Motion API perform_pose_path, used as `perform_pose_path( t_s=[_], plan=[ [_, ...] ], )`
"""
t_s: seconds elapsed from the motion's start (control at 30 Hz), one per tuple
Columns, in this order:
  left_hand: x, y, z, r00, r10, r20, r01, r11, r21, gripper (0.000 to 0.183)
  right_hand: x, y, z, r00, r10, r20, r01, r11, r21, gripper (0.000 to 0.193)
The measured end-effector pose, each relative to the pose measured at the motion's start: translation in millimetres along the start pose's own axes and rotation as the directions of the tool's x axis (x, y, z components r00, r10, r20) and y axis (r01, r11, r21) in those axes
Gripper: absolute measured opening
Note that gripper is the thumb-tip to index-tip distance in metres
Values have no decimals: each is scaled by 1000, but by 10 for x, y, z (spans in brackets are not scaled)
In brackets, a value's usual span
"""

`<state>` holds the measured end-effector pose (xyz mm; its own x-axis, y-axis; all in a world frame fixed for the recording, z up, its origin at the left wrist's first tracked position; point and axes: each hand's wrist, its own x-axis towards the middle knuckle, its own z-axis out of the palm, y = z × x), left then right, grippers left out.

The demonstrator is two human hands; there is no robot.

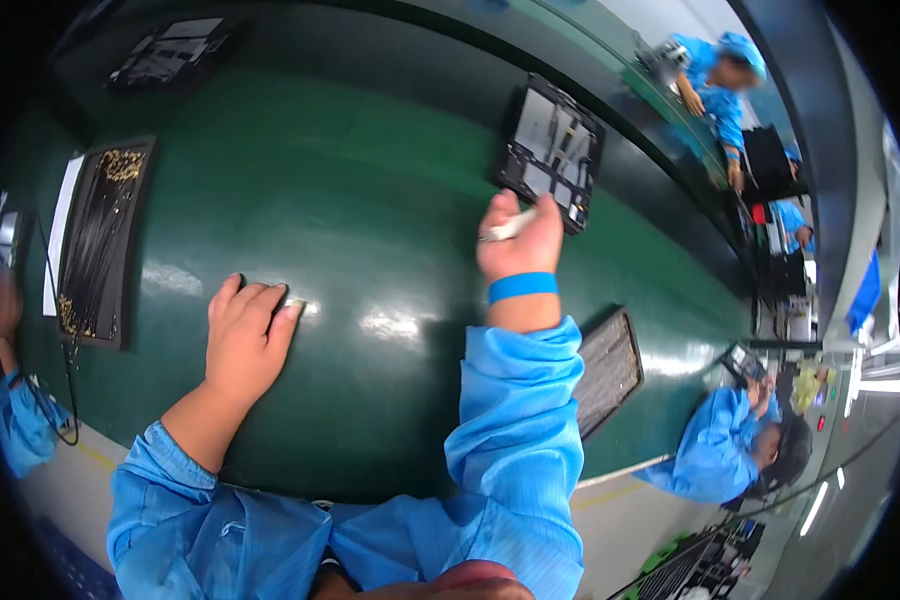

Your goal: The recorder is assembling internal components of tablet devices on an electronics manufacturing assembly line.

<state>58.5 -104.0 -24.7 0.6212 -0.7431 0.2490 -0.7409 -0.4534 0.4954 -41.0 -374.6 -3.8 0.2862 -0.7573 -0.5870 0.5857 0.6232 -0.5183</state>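
My right hand [527,235], a blue band round its wrist, reaches forward over the green table [370,200]. Its fingers are closed on a small white tool [510,227] with a narrow end pointing left; its exact kind is unclear. Just beyond the fingertips lies a black rectangular device chassis [519,150], uncovered, with grey panels and small parts inside. The fingertips overlap its near edge in the picture, and I cannot tell whether they touch it. My left hand [246,335] lies palm down on the tabletop with thumb and fingers apart, holding nothing.
At the left stands a dark tray [142,215] of thin black cables with gold ends, beside a white sheet [62,235]. A shallow tray [610,365] sits near my right forearm. A second chassis [165,55] lies far left. Co-workers in blue [715,440] flank the table.
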Motion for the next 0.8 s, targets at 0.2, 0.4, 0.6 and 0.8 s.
perform_pose_path(
  t_s=[0.2,0.4,0.6,0.8],
  plan=[
    [-19,-59,73,999,7,38,-12,989,149,34,635,-59,-61,995,-95,-37,97,994,57,27],
    [52,-6,98,999,19,50,-28,980,196,39,682,-75,150,987,-118,-112,127,989,76,32],
    [39,-19,74,1000,6,13,-8,983,184,36,395,107,247,981,184,65,-175,976,-128,26],
    [2,-67,-52,892,-417,176,425,636,-644,37,-1088,870,196,864,502,31,-483,845,-228,27]
  ],
)
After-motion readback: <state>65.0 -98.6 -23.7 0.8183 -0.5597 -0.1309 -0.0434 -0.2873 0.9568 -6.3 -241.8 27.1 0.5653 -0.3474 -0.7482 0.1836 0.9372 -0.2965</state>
